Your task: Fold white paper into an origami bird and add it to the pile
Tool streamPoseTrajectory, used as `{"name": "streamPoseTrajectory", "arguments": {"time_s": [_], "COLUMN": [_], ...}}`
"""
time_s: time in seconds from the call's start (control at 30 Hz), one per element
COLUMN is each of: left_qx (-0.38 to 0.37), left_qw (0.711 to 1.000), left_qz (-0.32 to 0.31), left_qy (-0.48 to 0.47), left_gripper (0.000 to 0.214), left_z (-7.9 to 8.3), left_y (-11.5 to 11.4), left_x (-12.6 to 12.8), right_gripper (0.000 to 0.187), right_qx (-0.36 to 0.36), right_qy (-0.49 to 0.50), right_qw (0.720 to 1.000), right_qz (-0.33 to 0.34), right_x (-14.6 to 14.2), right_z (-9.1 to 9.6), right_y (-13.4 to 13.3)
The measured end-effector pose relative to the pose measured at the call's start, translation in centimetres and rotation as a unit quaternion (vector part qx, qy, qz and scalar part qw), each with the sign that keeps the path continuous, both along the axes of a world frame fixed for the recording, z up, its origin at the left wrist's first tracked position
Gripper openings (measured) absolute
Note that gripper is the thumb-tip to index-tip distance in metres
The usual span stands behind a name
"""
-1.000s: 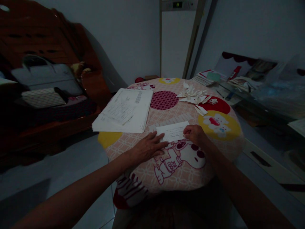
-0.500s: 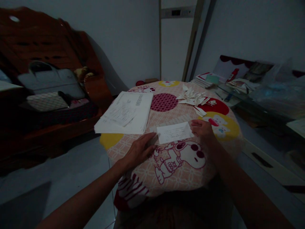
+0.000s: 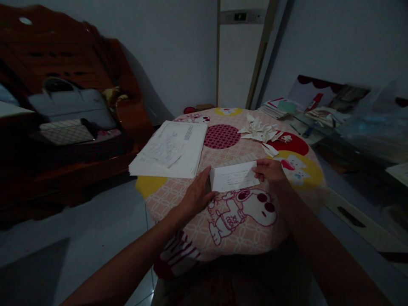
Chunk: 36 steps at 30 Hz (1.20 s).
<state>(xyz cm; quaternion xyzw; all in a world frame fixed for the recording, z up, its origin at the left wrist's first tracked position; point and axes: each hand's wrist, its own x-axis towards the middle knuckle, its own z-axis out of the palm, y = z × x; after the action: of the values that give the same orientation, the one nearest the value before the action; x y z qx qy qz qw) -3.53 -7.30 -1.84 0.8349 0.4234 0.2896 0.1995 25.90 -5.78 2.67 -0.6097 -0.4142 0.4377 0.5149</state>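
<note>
A small white slip of paper [image 3: 235,177] with faint lines of writing lies in front of me, over the patterned tablecloth [image 3: 251,238]. My right hand [image 3: 270,171] pinches its right edge, thumb on top of the paper. At the slip's left edge is my left hand [image 3: 198,192], fingers stretched out and thumb apart, seemingly touching the edge. Just beyond that hand lies a stack of printed sheets [image 3: 194,146], with a smaller written sheet [image 3: 165,151] on top. Torn and crumpled paper scraps [image 3: 259,129] are heaped farther back on the right.
A wooden bench [image 3: 134,114] on the left bears a grey handbag [image 3: 76,106] and a quilted pouch [image 3: 65,132]. On the right, a glass-topped table [image 3: 338,136] holds papers and a plastic bag [image 3: 366,123]. A tall white cabinet unit [image 3: 237,63] stands behind.
My left hand has moved up and slightly right, against the slip's left edge. The right hand's thumb now lies over the slip's right end. The view has shifted slightly.
</note>
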Motion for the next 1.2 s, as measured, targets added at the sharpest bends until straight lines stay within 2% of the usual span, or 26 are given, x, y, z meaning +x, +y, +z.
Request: {"name": "streamPoseTrajectory", "arguments": {"time_s": [0.13, 0.23, 0.3, 0.43, 0.53, 0.63, 0.73, 0.93, 1.2], "left_qx": [-0.034, -0.097, -0.148, -0.232, -0.264, -0.298, -0.302, -0.260, -0.201], "left_qw": [0.999, 0.988, 0.966, 0.892, 0.852, 0.831, 0.826, 0.832, 0.841], "left_qz": [0.012, 0.019, 0.008, -0.006, 0.021, 0.030, 0.017, 0.012, 0.043], "left_qy": [-0.037, -0.116, -0.212, -0.388, -0.452, -0.468, -0.476, -0.490, -0.501], "left_gripper": [0.091, 0.089, 0.088, 0.098, 0.098, 0.101, 0.098, 0.082, 0.064], "left_z": [0.6, 1.1, 1.4, 1.9, 2.8, 4.3, 5.6, 7.7, 9.0], "left_y": [-0.1, -0.2, -0.1, 0.2, 0.3, 0.0, -0.5, -1.6, -2.4], "left_x": [0.1, 0.1, 0.3, 0.9, 1.3, 1.4, 1.4, 1.5, 1.8], "right_gripper": [0.027, 0.032, 0.035, 0.036, 0.035, 0.035, 0.037, 0.033, 0.027], "right_qx": [-0.001, 0.007, 0.015, 0.023, 0.028, 0.027, 0.020, 0.005, 0.051], "right_qy": [-0.016, 0.007, 0.035, 0.085, 0.111, 0.128, 0.133, 0.138, 0.089], "right_qw": [0.999, 0.999, 0.999, 0.995, 0.992, 0.989, 0.989, 0.987, 0.985], "right_qz": [0.028, 0.037, 0.034, 0.043, 0.061, 0.069, 0.066, 0.083, 0.137], "right_x": [0.2, 0.3, 0.3, 0.4, 0.4, 0.2, -0.1, -0.1, -0.4], "right_z": [0.4, 1.0, 1.4, 2.4, 3.1, 3.8, 4.3, 4.1, 4.2], "right_y": [0.0, -0.3, -0.6, -1.2, -1.5, -1.8, -2.2, -2.3, -3.6]}}
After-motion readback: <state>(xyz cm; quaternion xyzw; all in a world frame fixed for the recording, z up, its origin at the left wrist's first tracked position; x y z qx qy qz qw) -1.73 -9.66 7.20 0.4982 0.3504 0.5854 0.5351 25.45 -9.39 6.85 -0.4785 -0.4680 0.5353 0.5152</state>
